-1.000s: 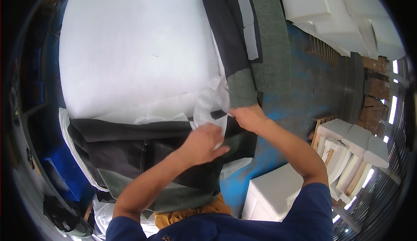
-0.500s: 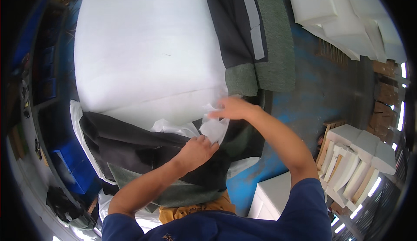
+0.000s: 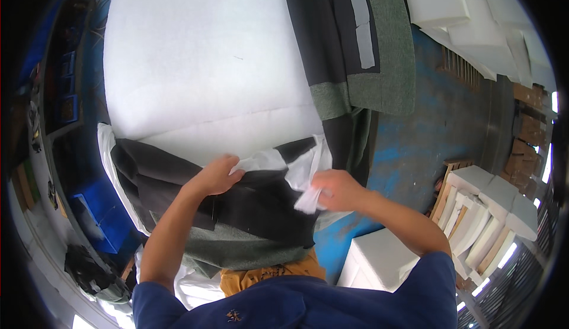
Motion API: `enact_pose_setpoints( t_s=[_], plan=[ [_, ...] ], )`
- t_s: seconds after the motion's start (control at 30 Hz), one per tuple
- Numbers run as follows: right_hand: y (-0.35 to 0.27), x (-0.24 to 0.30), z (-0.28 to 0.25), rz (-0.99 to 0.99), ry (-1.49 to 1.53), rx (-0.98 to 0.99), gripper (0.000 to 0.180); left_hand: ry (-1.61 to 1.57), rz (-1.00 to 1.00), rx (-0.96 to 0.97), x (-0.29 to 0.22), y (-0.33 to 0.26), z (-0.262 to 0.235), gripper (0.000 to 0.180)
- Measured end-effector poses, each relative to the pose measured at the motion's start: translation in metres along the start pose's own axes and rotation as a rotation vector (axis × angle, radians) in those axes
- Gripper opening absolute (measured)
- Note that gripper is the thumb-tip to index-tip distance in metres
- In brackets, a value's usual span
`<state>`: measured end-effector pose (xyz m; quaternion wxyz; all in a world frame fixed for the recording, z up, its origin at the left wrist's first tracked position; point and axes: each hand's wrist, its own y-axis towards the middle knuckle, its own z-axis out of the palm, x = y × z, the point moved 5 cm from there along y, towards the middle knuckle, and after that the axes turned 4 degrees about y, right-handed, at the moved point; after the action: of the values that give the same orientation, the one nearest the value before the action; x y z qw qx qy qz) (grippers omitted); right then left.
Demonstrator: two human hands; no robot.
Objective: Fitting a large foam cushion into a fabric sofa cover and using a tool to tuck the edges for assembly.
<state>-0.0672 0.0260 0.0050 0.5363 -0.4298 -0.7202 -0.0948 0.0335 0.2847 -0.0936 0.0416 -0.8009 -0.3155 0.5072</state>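
Observation:
A large white padded cushion (image 3: 207,50) fills the upper middle of the view. Black fabric (image 3: 255,204) with a grey-green cloth (image 3: 237,243) below it is folded back along its near edge. My right hand (image 3: 338,189) is closed on a bunched strip of thin white sheeting (image 3: 302,178) at the near right corner. My left hand (image 3: 219,175) grips the edge of the folded cover, where another piece of white sheeting (image 3: 261,161) comes out from under it. What lies inside the left fingers is partly hidden.
More of the cover, black with a grey strip (image 3: 364,44) and green cloth (image 3: 388,50), drapes along the cushion's right side. White foam blocks (image 3: 438,3) are piled at the far right. A rack of foam pieces (image 3: 474,228) and a white block (image 3: 379,261) stand near right; a blue bin (image 3: 104,216) is at left.
My left hand has moved left along the folded edge, away from the corner. My right hand has come down toward me, pulling the white sheeting outward over the black fabric.

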Motion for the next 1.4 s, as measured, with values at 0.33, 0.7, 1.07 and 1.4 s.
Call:
enact_pose_setpoints(
  t_s=[0.33,0.7,1.07,1.4],
  plan=[
    [-0.066,0.038,0.106,0.117,-0.135,0.766,0.024,-1.167,-0.371,0.056,-0.037,-0.010,-0.057,0.016],
    [0.068,0.008,-0.063,0.034,0.027,-0.665,0.039,0.369,0.036,-0.167,-0.079,0.039,0.034,0.027],
    [0.137,-0.035,0.077,0.359,0.387,-0.060,0.070,0.680,-0.167,-0.258,0.030,-0.055,-0.072,0.059],
    [0.186,-0.026,0.104,0.731,0.493,0.345,0.090,0.314,-0.638,0.263,-0.010,-0.293,0.041,0.038]
  ],
)
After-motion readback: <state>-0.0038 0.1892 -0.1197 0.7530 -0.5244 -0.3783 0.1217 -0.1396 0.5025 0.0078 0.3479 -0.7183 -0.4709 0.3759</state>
